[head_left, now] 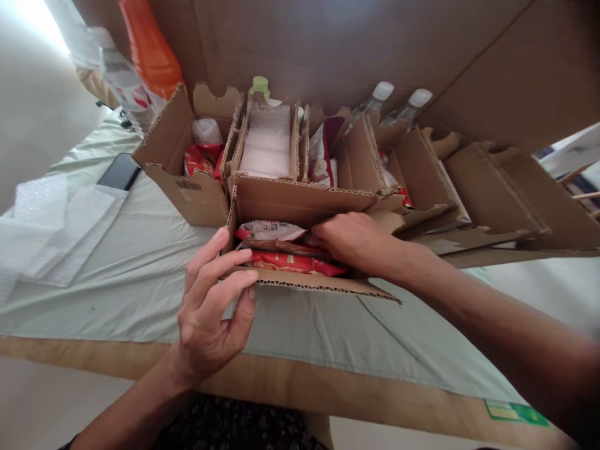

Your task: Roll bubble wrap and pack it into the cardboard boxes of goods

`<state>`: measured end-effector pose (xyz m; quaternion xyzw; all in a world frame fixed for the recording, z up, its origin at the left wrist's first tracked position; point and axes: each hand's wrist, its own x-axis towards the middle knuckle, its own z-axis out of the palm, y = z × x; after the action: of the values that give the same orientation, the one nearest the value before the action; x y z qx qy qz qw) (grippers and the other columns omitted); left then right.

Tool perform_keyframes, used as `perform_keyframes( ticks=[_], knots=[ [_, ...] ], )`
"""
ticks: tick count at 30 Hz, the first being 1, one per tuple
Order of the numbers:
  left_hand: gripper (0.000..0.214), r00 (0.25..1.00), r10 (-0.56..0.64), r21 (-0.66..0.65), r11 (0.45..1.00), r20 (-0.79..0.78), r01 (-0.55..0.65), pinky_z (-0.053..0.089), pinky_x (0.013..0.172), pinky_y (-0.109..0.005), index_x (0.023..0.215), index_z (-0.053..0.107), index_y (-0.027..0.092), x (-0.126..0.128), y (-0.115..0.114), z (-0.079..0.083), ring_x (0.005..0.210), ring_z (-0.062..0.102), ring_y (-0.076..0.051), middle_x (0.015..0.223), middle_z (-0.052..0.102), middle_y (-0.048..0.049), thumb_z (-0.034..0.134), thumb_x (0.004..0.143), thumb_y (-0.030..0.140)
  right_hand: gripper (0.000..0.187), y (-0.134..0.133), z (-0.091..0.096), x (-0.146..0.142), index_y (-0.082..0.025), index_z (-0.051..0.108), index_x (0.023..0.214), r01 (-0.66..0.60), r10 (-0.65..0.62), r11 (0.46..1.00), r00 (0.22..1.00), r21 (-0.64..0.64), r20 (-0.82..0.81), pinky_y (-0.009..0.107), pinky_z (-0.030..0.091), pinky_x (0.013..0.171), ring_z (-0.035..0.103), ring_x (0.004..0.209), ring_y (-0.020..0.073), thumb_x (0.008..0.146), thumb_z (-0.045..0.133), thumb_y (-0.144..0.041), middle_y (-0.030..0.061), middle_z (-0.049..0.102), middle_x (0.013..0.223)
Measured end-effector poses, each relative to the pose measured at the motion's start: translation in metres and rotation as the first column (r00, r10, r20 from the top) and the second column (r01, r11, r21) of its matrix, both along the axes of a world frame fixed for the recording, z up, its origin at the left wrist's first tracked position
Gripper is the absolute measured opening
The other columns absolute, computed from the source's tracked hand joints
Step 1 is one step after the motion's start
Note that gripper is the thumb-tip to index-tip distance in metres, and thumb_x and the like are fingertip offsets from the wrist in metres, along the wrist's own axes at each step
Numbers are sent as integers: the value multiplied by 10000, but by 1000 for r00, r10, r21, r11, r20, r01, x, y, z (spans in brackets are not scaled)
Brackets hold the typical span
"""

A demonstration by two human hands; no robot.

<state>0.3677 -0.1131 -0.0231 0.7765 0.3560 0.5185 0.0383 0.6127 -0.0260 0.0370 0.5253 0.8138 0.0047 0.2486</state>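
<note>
In front of me an open cardboard box holds several food packets. A red packet lies nearest me, a brown packet is behind it, and a white and red packet stands at the back. My right hand reaches into the box with its fingers curled at the packets' right end; the fingertips are hidden. My left hand is at the box's left front corner, fingers spread and touching the cardboard edge.
Behind stands a row of cardboard boxes with packets and bubble wrap. An orange bottle and clear bottles stand farther back. At left lie a black phone and bubble-wrap sheets on the pale green cloth.
</note>
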Motion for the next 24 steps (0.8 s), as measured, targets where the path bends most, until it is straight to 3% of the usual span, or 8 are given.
perform_keyframes(
  ticks=[3,5,9,11,13,17,20,24],
  knots=[
    [452,1000,13,-11,1000,5,-13,450,1231,-540,1273,652,214,-5,-2,-3,1482,520,-327,1414,656,-101,682,872,9,227,-12,11,9,-180,798,987,-81,82,997,994,8,-76,322,453,677,758,857,238,944,578,-148,91,815,978],
    [614,996,56,-29,998,64,-54,419,1252,-551,1442,581,265,-12,-4,-11,1524,463,-337,1609,497,-99,708,875,66,257,-39,27,24,-184,782,1062,-101,144,969,973,227,-181,376,512,800,760,944,261,958,551,-139,92,811,1075],
    [856,977,101,-289,956,190,-43,374,1264,-581,1641,343,328,-26,-7,-37,1577,372,-352,1714,353,-114,731,892,182,216,-114,33,66,-258,742,1113,276,112,708,865,650,-490,440,556,904,762,1007,288,1035,541,-278,86,805,1092],
    [828,968,83,-485,873,238,44,391,1251,-569,1640,340,311,-26,-5,-51,1551,411,-342,1685,400,-130,715,907,229,176,-140,6,77,-297,729,1110,490,30,687,719,537,-695,405,566,703,763,860,278,1006,599,-353,77,804,1027],
    [772,951,60,-593,793,303,139,416,1232,-549,1604,396,288,-20,-1,-62,1490,486,-323,1626,474,-132,710,899,277,318,-150,-34,71,-253,682,1196,573,-100,769,546,283,-832,357,516,541,735,744,258,949,656,-452,104,791,1049],
    [713,915,18,-616,745,402,256,477,1172,-513,1523,471,261,-8,-1,-71,1363,591,-292,1508,581,-124,715,856,323,540,-145,-99,28,-166,607,1195,620,-235,785,296,-1,-926,358,539,582,721,785,258,895,627,-614,159,745,1070],
    [635,909,25,-620,739,415,263,498,1146,-504,1466,524,234,-10,-12,-60,1318,621,-293,1419,639,-125,707,866,327,554,-149,-102,3,-173,608,1126,682,-248,732,241,-18,-938,384,555,646,708,796,263,904,595,-681,143,730,999],
    [593,908,18,-607,749,418,264,488,1168,-486,1463,527,228,-20,-34,-25,1341,608,-284,1432,629,-122,703,905,327,557,-170,-62,-2,-204,604,1195,652,-104,751,272,104,-957,379,566,693,691,834,249,922,615,-689,104,722,1010]
  ],
)
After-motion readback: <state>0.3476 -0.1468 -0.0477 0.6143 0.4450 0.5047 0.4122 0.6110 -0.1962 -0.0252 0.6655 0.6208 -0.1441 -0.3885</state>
